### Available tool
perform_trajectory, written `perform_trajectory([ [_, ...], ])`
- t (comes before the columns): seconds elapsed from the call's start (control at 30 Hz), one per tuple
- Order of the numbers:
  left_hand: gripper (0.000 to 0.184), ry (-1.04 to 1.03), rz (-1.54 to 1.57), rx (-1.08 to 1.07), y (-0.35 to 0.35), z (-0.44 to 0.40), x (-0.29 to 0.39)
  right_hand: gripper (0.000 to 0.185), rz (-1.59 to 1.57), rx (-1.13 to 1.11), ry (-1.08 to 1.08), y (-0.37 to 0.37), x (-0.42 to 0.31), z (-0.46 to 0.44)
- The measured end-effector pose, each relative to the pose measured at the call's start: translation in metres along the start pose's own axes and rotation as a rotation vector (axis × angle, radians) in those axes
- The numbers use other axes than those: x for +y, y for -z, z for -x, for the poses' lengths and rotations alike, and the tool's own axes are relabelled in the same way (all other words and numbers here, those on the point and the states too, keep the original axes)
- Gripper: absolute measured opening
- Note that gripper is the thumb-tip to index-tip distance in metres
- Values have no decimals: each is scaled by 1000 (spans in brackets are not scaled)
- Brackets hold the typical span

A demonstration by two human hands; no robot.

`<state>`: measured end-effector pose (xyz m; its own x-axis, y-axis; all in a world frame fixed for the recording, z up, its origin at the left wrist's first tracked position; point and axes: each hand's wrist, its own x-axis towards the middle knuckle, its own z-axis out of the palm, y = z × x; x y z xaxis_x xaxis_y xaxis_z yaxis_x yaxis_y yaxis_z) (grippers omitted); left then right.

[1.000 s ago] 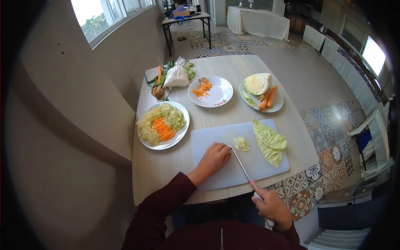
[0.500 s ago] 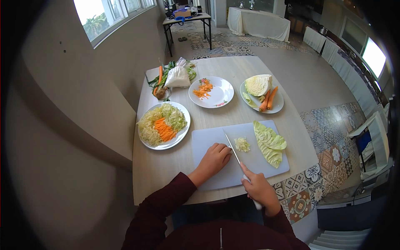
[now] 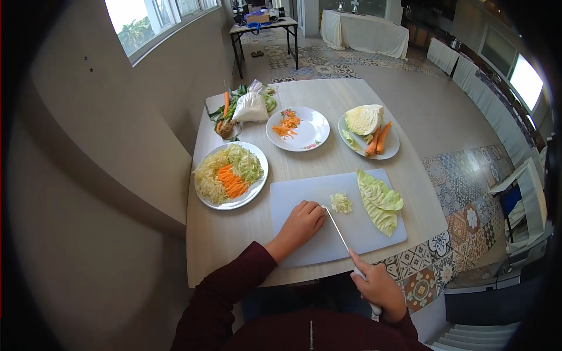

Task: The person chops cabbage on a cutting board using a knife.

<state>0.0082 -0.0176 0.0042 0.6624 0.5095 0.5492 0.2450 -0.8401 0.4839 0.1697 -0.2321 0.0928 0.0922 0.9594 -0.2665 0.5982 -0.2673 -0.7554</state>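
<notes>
My right hand point(image 3: 377, 285) is closed round the white handle of a knife point(image 3: 338, 229). Its blade slants up and left over the white cutting board point(image 3: 310, 255), the tip close to my left fingertips. My left hand point(image 3: 302, 225) rests on the board with fingers curled down and pressed together; whatever lies under them is hidden. Just right of the blade tip sits a small pile of shredded cabbage point(image 3: 341, 203). Pale green cabbage leaves point(image 3: 379, 202) lie at the board's right side.
Left of the board, a plate point(image 3: 237, 204) holds shredded vegetables. Behind stand a plate point(image 3: 315, 124) with carrot shavings and another with a cut cabbage point(image 3: 364, 120) and carrots point(image 3: 379, 140). A bag of white stuff point(image 3: 250, 108) leans on greens at the far left corner.
My right hand has drawn the knife back toward me and to the right, so its tip now lies nearer my left fingers. The left hand has stayed in place.
</notes>
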Motion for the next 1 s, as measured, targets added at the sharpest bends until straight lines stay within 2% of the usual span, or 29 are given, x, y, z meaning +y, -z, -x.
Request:
perform_trajectory([
  [0.23, 16, 0, -14, 2, -4, 1, -3, 58, -26, -6, -45, 8, -10, 16],
  [0.63, 23, 11, -12, -42, 4, 3, 1, 56, 150, 127, 131, -10, 4, -8],
  [0.73, 25, 14, -2, -49, 5, 3, 2, 55, 43, 117, 98, -13, 6, -9],
  [1.0, 28, 7, -7, -37, 1, 5, -1, 57, 56, 127, 77, -7, 14, -5],
])
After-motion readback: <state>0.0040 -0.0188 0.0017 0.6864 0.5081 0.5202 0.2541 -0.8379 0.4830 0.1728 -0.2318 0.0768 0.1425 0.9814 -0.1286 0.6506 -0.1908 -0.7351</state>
